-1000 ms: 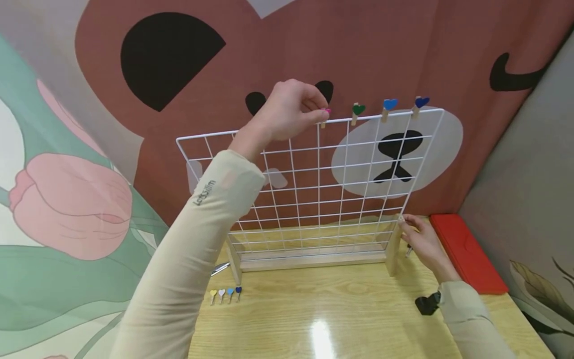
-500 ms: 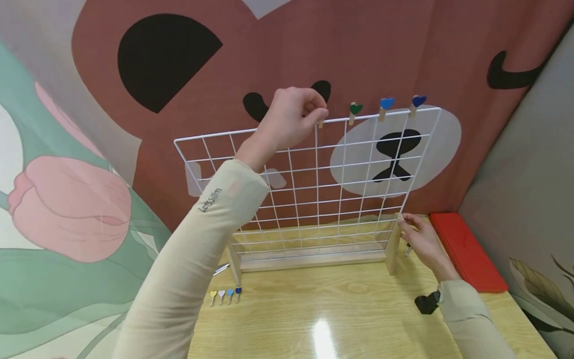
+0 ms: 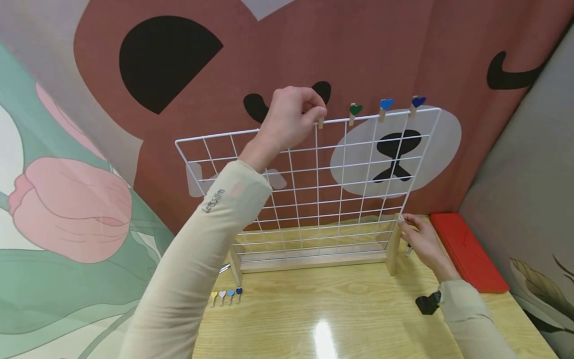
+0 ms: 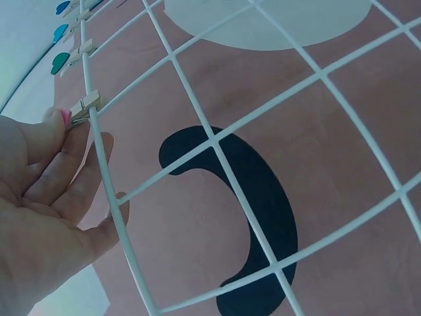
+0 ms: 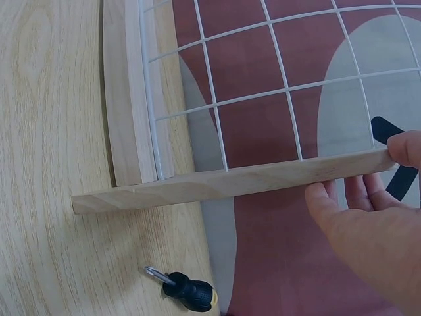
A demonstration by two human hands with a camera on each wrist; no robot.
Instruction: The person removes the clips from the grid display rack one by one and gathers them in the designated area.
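Observation:
My left hand (image 3: pixel 290 117) pinches a small wooden clothespin (image 4: pixel 85 104) at the top bar of a white wire grid (image 3: pixel 336 120). A bit of its pink heart shows between the fingers in the left wrist view. Farther right along that bar sit clothespins with a green heart (image 3: pixel 356 109), a light blue heart (image 3: pixel 386 104) and a dark blue heart (image 3: pixel 418 101). The grid stands upright in a wooden base. With thumb and fingers, my right hand (image 3: pixel 421 242) grips the upper end of the base's right upright (image 5: pixel 230 185).
On the table at front left lies a row of several heart clothespins, the leftmost a yellow-heart clothespin (image 3: pixel 214 297). A metal tool (image 3: pixel 224 268) shows by the left upright. Beyond the right upright lies a screwdriver (image 5: pixel 189 292); a red case (image 3: pixel 468 252) is farther right.
The left fingers have closed in over the pink heart, which showed a second ago in the head view. That hand has dropped slightly. The right hand keeps its place on the upright.

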